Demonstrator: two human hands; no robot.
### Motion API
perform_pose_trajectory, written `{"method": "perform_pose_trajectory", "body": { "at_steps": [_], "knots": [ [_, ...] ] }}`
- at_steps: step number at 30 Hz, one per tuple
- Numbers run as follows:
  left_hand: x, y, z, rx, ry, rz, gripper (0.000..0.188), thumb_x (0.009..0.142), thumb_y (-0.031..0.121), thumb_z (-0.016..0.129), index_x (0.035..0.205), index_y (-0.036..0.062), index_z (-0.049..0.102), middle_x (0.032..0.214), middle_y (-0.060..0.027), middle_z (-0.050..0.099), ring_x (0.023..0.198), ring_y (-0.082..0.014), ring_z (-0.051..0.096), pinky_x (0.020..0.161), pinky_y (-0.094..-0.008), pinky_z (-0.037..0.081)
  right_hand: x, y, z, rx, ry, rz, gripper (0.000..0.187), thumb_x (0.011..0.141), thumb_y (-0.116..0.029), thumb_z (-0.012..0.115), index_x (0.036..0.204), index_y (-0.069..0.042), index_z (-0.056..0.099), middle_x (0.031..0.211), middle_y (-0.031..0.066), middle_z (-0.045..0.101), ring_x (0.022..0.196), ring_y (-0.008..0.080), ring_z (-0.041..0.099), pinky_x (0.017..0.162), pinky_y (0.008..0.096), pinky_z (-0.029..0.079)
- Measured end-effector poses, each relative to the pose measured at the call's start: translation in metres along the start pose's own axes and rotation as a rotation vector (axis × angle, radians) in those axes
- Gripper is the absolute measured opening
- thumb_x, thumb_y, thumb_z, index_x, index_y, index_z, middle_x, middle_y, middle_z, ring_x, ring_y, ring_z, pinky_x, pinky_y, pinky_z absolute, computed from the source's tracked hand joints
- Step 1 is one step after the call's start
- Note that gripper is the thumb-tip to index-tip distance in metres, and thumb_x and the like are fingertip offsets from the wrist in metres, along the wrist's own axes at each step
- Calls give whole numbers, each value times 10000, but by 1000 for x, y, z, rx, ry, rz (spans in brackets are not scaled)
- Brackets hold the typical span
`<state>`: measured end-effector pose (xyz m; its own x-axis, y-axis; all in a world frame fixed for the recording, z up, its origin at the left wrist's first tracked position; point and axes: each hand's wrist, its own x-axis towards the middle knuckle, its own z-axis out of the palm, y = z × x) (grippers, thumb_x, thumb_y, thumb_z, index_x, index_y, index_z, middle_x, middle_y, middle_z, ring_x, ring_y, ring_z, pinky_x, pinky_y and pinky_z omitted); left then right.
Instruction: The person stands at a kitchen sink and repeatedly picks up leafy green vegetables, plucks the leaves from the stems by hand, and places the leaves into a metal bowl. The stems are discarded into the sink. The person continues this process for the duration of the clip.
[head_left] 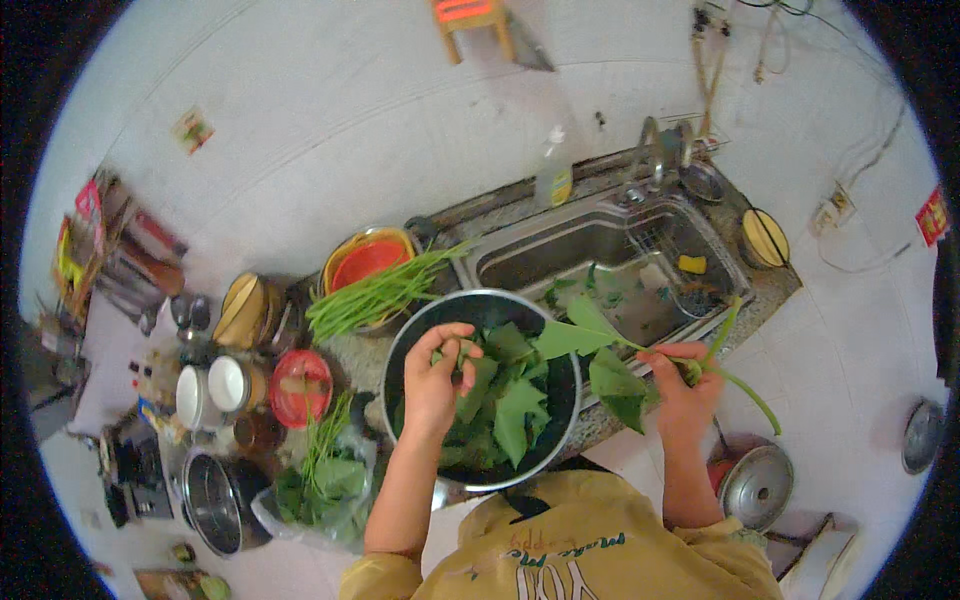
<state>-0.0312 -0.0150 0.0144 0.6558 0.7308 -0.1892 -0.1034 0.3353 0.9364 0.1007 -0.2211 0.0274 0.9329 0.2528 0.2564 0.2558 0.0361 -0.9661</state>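
Over a steel bowl (pixel 400 345) of leaves, my left hand (pixel 436 380) pinches one leaf (pixel 466 352); my right hand (pixel 683 388) grips a leafy stem (pixel 745 385) (sink (pixel 520 262) beyond).

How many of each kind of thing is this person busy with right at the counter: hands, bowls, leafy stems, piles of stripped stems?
Hands: 2, the left hand over the leaves, the right hand gripping a stem
Dark bowl of leaves: 1
Leafy stem held up: 1
Pile of green stems: 1
Total: 5
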Motion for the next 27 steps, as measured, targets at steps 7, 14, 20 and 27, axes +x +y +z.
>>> {"method": "perform_pose_trajectory", "body": {
  "at_steps": [7, 14, 20, 27],
  "knots": [
    [57, -25, 50, 32, -333, -172, 261, 884, 264, 444, 924, 13, 504, 597, 20, 364, 428, -87, 355, 368, -209, 243, 13, -1, -57, -8, 113, 74, 88, 732, 4, 584, 816, 2, 557, 749, 72, 606, 715, 146, 592, 642, 233, 450],
    [129, -58, 111, -201, -430, -319, 659, 821, 544, 403, 1312, 125, 274, 1257, -98, 356, 1132, -306, 360, 881, -569, 305, 20, 7, -77, -9, 207, 176, 119, 704, -16, 651, 808, -35, 595, 765, 41, 623, 723, 113, 576, 655, 230, 459],
    [143, -66, 116, 163, -454, -128, 495, 848, 386, 473, 1199, 40, 429, 1241, -122, 422, 1155, -255, 390, 951, -427, 316, 39, 14, -70, -39, 140, 142, 124, 696, -24, 665, 799, -41, 598, 755, 28, 609, 702, 105, 560, 650, 227, 451],
    [82, -6, 136, 516, -685, 484, 206, 745, 86, 584, 939, 23, 617, 1043, -102, 578, 977, -209, 533, 851, -326, 410, 68, 36, -44, -202, -37, 87, 131, 700, -86, 677, 793, -35, 600, 738, 19, 608, 703, 101, 557, 636, 233, 445]
  ]
}}
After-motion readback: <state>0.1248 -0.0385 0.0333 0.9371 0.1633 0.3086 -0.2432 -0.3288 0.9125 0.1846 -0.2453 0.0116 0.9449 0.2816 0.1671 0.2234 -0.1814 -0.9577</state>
